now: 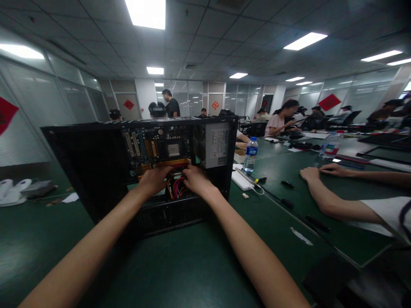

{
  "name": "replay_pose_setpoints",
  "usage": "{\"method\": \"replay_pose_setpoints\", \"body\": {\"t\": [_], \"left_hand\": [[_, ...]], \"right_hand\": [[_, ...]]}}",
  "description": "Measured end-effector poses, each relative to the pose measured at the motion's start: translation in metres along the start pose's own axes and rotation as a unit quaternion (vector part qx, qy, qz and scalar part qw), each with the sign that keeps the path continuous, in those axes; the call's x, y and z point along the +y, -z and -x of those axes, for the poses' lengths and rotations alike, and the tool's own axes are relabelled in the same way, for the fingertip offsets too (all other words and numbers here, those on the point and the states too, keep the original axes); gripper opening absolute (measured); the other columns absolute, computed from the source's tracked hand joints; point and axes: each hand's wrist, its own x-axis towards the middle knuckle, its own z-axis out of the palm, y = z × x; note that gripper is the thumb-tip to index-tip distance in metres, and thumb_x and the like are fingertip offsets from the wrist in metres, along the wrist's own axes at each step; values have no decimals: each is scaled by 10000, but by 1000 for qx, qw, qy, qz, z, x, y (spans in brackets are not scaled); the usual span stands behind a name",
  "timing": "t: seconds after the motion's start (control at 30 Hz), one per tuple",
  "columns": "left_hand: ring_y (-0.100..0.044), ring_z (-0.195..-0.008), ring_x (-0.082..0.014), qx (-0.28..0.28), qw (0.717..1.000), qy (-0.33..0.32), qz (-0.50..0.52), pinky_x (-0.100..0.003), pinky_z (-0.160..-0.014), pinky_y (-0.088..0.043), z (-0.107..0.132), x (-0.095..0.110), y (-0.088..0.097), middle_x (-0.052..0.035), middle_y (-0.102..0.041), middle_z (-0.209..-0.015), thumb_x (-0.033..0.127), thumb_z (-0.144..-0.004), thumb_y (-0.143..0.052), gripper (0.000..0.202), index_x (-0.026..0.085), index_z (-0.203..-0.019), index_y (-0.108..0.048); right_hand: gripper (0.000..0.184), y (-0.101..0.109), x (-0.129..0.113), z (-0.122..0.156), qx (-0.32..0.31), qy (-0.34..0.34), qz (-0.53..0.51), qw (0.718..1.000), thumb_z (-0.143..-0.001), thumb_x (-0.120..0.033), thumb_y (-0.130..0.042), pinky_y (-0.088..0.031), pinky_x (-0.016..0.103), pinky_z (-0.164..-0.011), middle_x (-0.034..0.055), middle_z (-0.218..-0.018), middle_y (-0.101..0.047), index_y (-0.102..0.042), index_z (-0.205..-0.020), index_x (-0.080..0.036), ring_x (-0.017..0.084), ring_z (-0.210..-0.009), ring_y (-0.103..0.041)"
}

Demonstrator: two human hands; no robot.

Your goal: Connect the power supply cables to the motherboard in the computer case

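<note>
A black computer case point(86, 162) stands on the green table with its side open towards me. Inside it is a motherboard point(150, 143) with a bare square processor area, and a silver power supply point(218, 145) sits at the upper right. My left hand point(156, 180) and my right hand point(196, 180) both reach in at the orange-yellow memory slots point(173, 163), fingers bent and closed near the board's lower edge. What they grip between them is too small and covered to make out. A bundle of coloured cables point(176, 187) hangs just below my fingers.
Right of the case are a water bottle point(251, 155), a white power bank point(241, 179) with a cable, and small dark items. A co-worker's forearms point(330, 192) rest on the table at right. White slippers point(16, 190) lie at far left.
</note>
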Motion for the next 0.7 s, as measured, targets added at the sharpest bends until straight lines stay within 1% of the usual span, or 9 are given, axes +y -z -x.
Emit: {"method": "replay_pose_setpoints", "body": {"t": [0.07,0.23,0.43,0.57,0.7], "left_hand": [[-623,-1208,-304,-2,1000,2,-2,-397,-933,-516,0,1,1,-90,-644,-1351,268,-918,-545,393,246,-1308,-585],[-658,-1125,-296,-11,999,23,-38,-366,-864,-527,-1,6,2,-105,-688,-1246,297,-940,-522,298,219,-1193,-658],[-695,-1010,-297,-31,996,26,-74,-344,-766,-518,-2,9,0,-111,-728,-1138,327,-956,-463,324,218,-1113,-725],[-698,-993,-304,-26,996,22,-87,-346,-754,-518,-2,11,0,-122,-734,-1126,354,-952,-466,340,220,-1104,-738],[-703,-967,-316,-27,996,31,-85,-360,-745,-520,-2,14,2,-135,-746,-1084,327,-936,-473,326,215,-1056,-755]], "right_hand": [[247,0,0,0,-1,0,1,1000,-883,-172,-575,-480,299,-885,140,-1145,-656,-718,-1078,-123,239,-1051,-635],[231,-3,0,-1,-6,5,1,1000,-890,-185,-582,-483,303,-872,144,-1136,-657,-714,-1073,-133,243,-1050,-635],[231,-1,-2,0,-20,11,12,1000,-883,-174,-580,-480,294,-860,140,-1120,-662,-724,-1058,-128,237,-1030,-635],[220,1,-3,0,-18,22,13,1000,-881,-176,-588,-480,289,-838,133,-1120,-650,-729,-1042,-126,234,-1014,-637],[233,-2,-2,0,-30,50,-1,998,-895,-165,-583,-466,274,-855,111,-1114,-636,-718,-1084,-146,212,-1017,-632]]}}
